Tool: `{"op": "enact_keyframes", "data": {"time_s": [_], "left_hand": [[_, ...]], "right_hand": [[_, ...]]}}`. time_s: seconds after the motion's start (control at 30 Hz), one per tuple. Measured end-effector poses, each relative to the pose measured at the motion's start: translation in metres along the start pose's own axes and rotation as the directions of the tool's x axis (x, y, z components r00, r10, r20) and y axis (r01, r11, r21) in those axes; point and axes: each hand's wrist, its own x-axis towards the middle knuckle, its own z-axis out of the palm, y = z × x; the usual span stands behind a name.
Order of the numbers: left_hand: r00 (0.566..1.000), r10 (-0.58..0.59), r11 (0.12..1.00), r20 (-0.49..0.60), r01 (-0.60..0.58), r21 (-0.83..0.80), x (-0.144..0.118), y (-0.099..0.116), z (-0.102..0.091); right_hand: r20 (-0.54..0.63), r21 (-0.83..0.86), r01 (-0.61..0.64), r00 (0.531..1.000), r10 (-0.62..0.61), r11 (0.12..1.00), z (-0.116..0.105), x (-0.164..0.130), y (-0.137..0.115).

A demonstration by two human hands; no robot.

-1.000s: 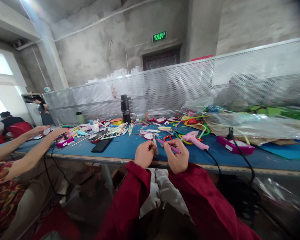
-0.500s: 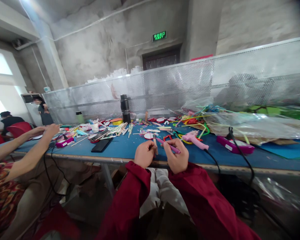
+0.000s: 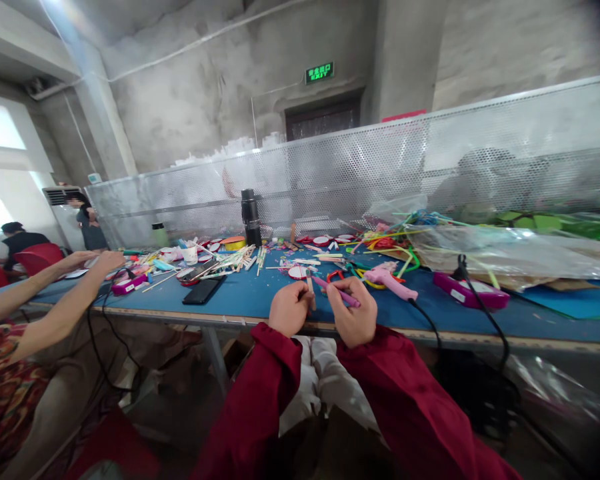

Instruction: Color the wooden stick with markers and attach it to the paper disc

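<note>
My left hand (image 3: pixel 289 309) is closed on a flat wooden craft stick (image 3: pixel 309 281), held upright near the table's front edge. A pink-purple pen (image 3: pixel 349 299) lies in the closed fingers of my right hand (image 3: pixel 356 313), its tip end pointing left at the stick. A small gap shows between tip and stick. Just beyond my hands rests a white disc with a red rim (image 3: pixel 298 273). Right of my right hand lies a pink hot glue gun (image 3: pixel 393 283), with yellow and red bent pieces under its nozzle.
On the blue table (image 3: pixel 260 300) stand a black bottle (image 3: pixel 251 219) and a pile of craft sticks (image 3: pixel 233 260). A phone (image 3: pixel 203 291) lies left. Right are a purple box (image 3: pixel 470 291) with a black cable and plastic sheeting (image 3: pixel 510 250). A co-worker's arms (image 3: pixel 63 293) reach in at left.
My hands, the stick and the pen stay almost exactly in place. At the left, the co-worker's hands have shifted slightly to the right.
</note>
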Motion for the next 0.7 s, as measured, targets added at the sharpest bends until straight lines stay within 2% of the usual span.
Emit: {"op": "enact_keyframes", "data": {"time_s": [0.57,0.7], "left_hand": [[1.0,0.016,1.0,0.007,-0.015,-0.005,-0.0001,-0.0003,0.0001],[1.0,0.004,1.0,0.008,-0.005,0.024,0.0002,0.0005,-0.0002]], "right_hand": [[-0.012,0.023,0.01,1.0,-0.01,1.0,-0.0003,-0.0008,-0.0016],[0.016,0.035,0.01,1.0,-0.011,0.999,0.001,-0.0014,0.0012]]}}
